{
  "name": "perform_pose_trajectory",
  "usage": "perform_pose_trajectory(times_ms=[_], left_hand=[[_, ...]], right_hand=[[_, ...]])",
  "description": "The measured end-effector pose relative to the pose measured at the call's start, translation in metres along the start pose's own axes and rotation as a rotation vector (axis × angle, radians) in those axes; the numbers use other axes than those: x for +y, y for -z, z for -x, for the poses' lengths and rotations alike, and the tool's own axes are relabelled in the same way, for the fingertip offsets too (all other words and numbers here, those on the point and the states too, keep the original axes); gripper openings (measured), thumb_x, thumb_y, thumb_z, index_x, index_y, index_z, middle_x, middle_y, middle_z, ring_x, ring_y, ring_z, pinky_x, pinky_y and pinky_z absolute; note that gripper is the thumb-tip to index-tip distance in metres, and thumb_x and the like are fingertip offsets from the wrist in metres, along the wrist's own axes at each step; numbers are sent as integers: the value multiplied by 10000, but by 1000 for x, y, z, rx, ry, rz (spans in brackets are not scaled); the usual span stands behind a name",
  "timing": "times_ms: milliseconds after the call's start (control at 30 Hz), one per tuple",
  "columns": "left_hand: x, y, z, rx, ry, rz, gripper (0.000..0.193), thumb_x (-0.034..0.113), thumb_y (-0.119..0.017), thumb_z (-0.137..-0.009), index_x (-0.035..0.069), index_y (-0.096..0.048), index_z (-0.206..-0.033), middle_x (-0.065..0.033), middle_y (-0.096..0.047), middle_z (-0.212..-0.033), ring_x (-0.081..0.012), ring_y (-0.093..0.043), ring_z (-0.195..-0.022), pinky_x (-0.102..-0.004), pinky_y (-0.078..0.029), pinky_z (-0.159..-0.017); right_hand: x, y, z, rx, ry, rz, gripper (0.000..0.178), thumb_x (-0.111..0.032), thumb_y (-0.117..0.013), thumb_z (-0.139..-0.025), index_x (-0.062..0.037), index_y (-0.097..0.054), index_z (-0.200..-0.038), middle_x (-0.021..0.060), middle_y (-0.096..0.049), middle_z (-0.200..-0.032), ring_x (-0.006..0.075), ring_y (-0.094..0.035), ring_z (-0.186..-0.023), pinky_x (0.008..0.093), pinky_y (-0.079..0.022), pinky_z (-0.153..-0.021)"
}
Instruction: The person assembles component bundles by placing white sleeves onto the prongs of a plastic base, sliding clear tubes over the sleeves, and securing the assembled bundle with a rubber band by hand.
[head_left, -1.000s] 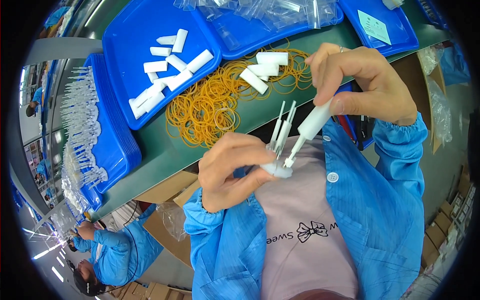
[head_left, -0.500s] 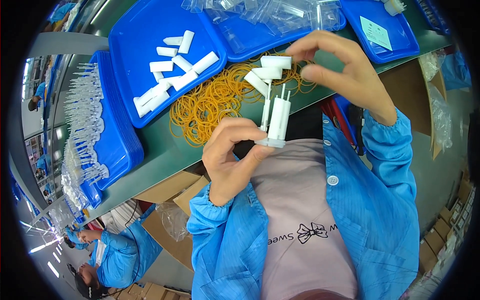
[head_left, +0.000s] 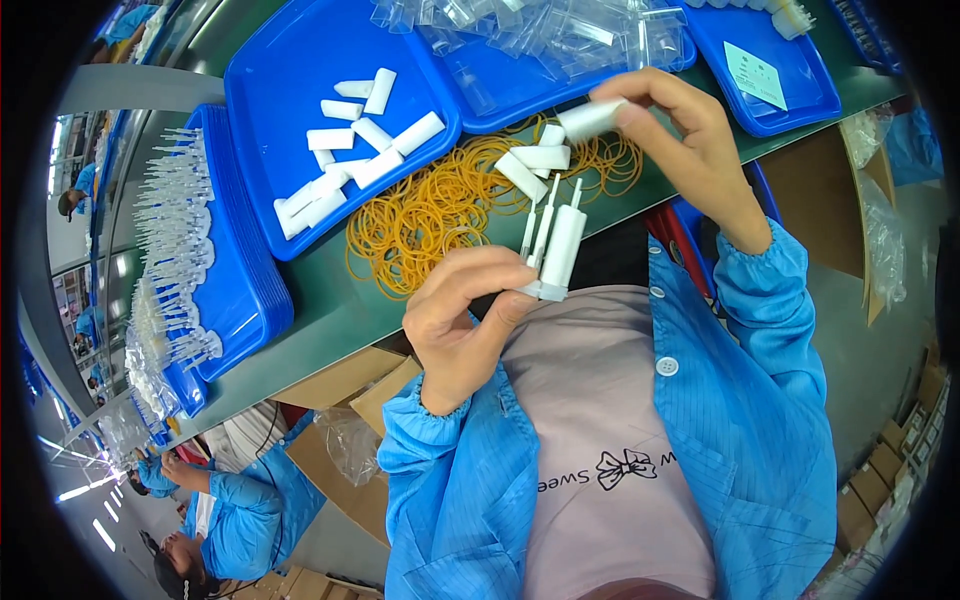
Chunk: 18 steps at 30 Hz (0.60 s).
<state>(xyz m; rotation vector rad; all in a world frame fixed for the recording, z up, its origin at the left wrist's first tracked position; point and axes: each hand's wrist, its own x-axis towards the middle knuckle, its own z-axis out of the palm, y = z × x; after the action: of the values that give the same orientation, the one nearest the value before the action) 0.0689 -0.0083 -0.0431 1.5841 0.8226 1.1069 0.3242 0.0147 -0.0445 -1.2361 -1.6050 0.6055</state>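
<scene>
The green workbench (head_left: pixel 325 318) carries a blue tray (head_left: pixel 290 95) of white cylinders, with a heap of orange rubber bands (head_left: pixel 425 230) just beside it. The right hand (head_left: pixel 690 150), spread with nothing between its fingers half a second ago, now pinches a blurred white sleeve (head_left: pixel 588 122) between thumb and fingers, beside the loose white sleeves (head_left: pixel 525 172) by the bands; whether it is fully clear of the bench I cannot tell. The left hand (head_left: pixel 455 315) pinches the pronged holder (head_left: pixel 550 291) by its base between thumb and fingers, prongs upward, in front of the bench edge. A second ago the right hand was at a sleeve on one prong; that fitted sleeve (head_left: pixel 567 245) now stands there unheld, so I judge that placement done. Smallest of all, at least two thin prongs (head_left: pixel 543 222) beside it are bare
</scene>
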Motion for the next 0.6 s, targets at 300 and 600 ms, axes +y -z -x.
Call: perform_pose_trajectory(times_ms=[300,600], left_hand=[[9,-1,-7,-69,-178,-116,199,-58,-705,-712,32,-698,-889,-92,-649,-880,-212,-609,-792,-288,-479,-681],[14,-3,-6,-124,-361,-293,377,-83,-683,-550,41,-708,-905,-75,-648,-882,-232,-602,-793,-314,-488,-673]], right_hand=[[-19,9,2,-177,-340,-443,224,-218,-529,-923,-28,-642,-962,4,-611,-842,27,-444,-661,178,-381,-602],[-18,14,-1,-267,-385,-500,229,-228,-533,-910,-33,-649,-938,5,-615,-842,26,-460,-673,172,-380,-616]])
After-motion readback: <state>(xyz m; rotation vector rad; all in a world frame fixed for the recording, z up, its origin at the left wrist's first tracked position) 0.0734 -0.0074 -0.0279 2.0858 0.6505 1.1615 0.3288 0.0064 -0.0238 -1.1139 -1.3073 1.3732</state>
